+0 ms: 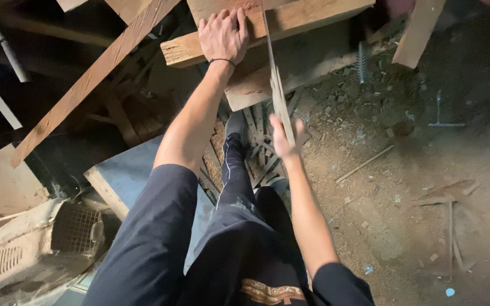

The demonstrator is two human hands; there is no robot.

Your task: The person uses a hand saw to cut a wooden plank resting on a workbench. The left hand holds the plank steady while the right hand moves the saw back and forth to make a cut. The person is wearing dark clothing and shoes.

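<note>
Sawing a timber plank (290, 20) laid across the stack. Left hand (222, 35) lies flat, fingers spread, pinning it just beside the cut. Right hand (283, 140) is closed around the hand saw (276, 85) handle. Advice: long even strokes, blade upright, left fingers clear of the blade.

left hand (222, 35) flat on wooden beam (290, 20), right hand (283, 139) gripping handsaw (276, 85)

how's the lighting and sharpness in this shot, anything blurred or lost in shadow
Head view: harsh light falls on the sawdust floor and left hand pressing the plank; the upper left sinks into deep shadow; the right hand and hand saw are motion-blurred.
</note>
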